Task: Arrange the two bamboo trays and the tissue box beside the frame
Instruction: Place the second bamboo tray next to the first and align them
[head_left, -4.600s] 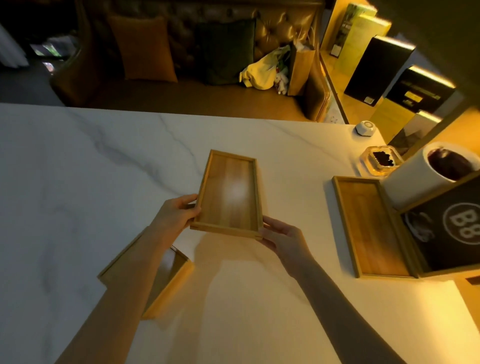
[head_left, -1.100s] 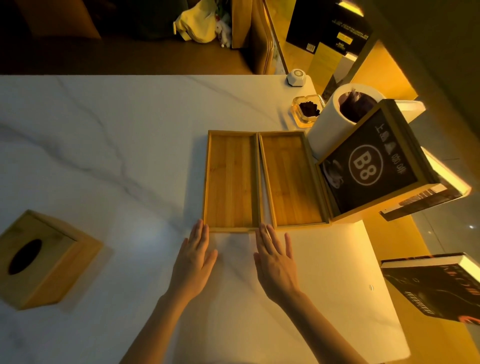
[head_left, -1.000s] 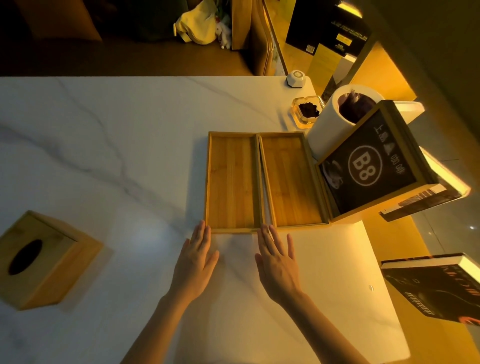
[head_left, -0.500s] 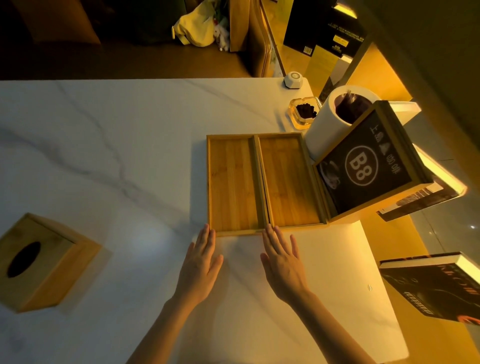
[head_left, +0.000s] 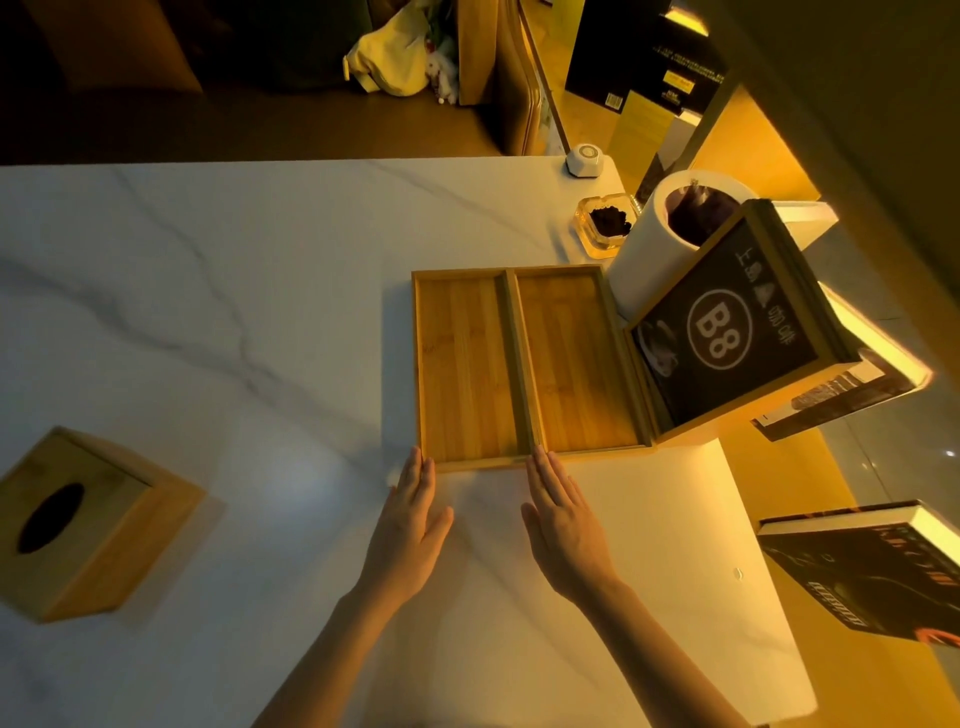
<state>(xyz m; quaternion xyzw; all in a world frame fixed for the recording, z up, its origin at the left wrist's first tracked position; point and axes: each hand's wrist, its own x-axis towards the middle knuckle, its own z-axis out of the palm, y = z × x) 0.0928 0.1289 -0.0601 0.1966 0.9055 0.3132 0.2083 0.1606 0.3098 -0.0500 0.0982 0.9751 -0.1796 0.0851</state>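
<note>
Squared up since a second ago: left tray (head_left: 462, 364) and right tray (head_left: 576, 358) now flush beside the frame (head_left: 727, 332). Left hand (head_left: 410, 525), right hand (head_left: 566, 525) flat, released, fingertips at near rims. Tissue box (head_left: 88, 525) remaining far left

Two shallow rectangular bamboo trays lie flat and empty on the white marble table, long sides touching: the left tray (head_left: 461, 366) and the right tray (head_left: 576, 361). At the right tray's 3 o'clock, touching it, stands the wood-edged black frame marked "B8" (head_left: 727, 332). The square bamboo tissue box with an oval slot (head_left: 78, 519) sits well apart, at the trays' 8 o'clock.
</note>
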